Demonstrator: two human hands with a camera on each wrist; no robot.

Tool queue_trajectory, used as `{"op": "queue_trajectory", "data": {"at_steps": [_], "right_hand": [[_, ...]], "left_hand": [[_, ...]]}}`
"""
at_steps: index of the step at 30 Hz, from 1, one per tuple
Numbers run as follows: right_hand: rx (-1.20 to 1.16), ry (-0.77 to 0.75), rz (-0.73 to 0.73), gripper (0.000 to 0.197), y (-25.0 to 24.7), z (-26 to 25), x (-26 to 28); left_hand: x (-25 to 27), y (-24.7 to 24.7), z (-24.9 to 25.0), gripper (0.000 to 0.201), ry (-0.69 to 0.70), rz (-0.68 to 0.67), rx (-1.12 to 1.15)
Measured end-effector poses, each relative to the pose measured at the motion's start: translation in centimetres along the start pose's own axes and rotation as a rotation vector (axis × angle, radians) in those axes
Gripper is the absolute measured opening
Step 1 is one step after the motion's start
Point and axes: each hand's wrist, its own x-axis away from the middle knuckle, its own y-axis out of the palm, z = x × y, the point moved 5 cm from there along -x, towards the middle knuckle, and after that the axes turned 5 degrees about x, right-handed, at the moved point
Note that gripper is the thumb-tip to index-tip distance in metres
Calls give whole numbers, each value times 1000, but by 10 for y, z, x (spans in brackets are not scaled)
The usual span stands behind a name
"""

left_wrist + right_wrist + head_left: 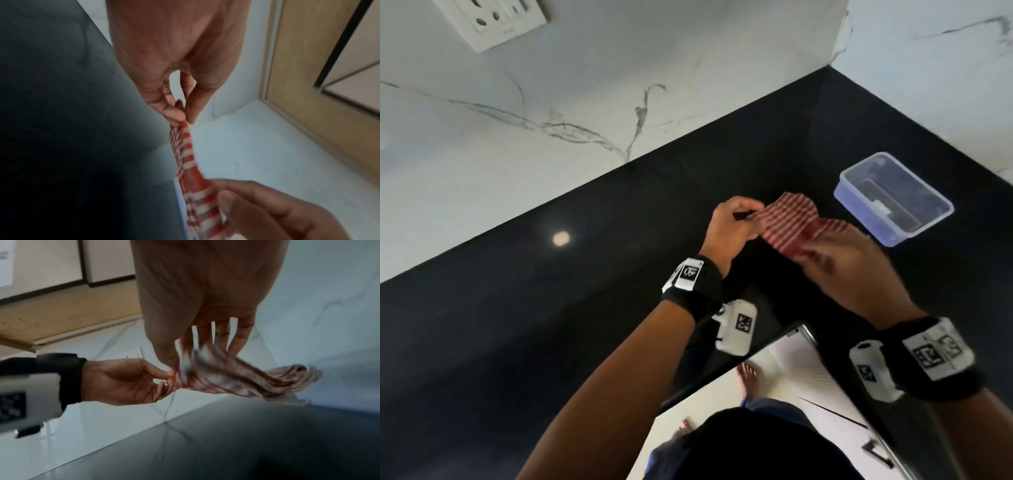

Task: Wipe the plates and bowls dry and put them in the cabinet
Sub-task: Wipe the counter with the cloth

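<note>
Head view: I see my left hand [729, 228] pinching the striped cloth [789, 222] above the black counter [551, 308], my right hand [849, 270] gripping its other end; no plates or bowls visible.

Left wrist: thumb and fingertips [174, 113] nip one corner; I'd keep tension even.

Right wrist: blurred cloth; I'd spread it flat before wiping.

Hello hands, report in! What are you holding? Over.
Left hand pinches striped cloth. Right hand holds its other end. No plates or bowls in view. Plastic container beside.
</note>
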Motion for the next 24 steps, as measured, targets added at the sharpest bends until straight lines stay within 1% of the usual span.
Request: {"op": "queue_trajectory", "data": {"at_steps": [1,2,4,5,6,7,9,10,11,12,13,15,17,19,20,21,23,24], "right_hand": [[-36,-7,-36,31,18,5,6],[-90,18,-63,38,35,12,10],[-154,129,-133,57,60,29,9],[-126,165,-181,64,72,37,5],[-69,166,-237,70,84,46,1],[9,141,-312,77,96,52,-5],[147,92,-497,92,122,61,-16],[200,76,-559,99,135,64,-20],[242,66,-588,103,145,66,-23],[267,74,-591,101,151,67,-27],[282,95,-586,95,155,67,-33],[294,165,-566,86,158,69,-43],[275,257,-563,79,160,68,-51],[241,340,-578,76,165,57,-56],[242,362,-596,79,169,49,-57],[244,370,-609,82,174,39,-57],[211,396,-576,80,178,14,-52],[201,382,-568,80,182,-3,-48]], "left_hand": [[0,-9,-15,22,-12,32,-86],[0,-22,-30,20,-21,78,-199],[2,-52,-58,24,-67,168,-516],[7,-67,-68,32,-118,169,-684],[13,-83,-77,42,-181,153,-819],[19,-97,-84,54,-240,128,-914],[29,-124,-92,74,-333,75,-1018],[31,-138,-98,82,-369,69,-1033],[33,-149,-100,89,-391,67,-1043],[34,-160,-101,94,-407,73,-1042],[36,-172,-101,99,-419,83,-1037],[41,-190,-100,103,-431,97,-1023],[45,-202,-102,105,-437,79,-1007],[49,-210,-106,107,-438,47,-995],[51,-212,-108,107,-435,34,-993],[51,-213,-110,108,-433,26,-997],[49,-214,-113,109,-430,13,-1004],[47,-214,-113,110,-435,9,-1004]]}}
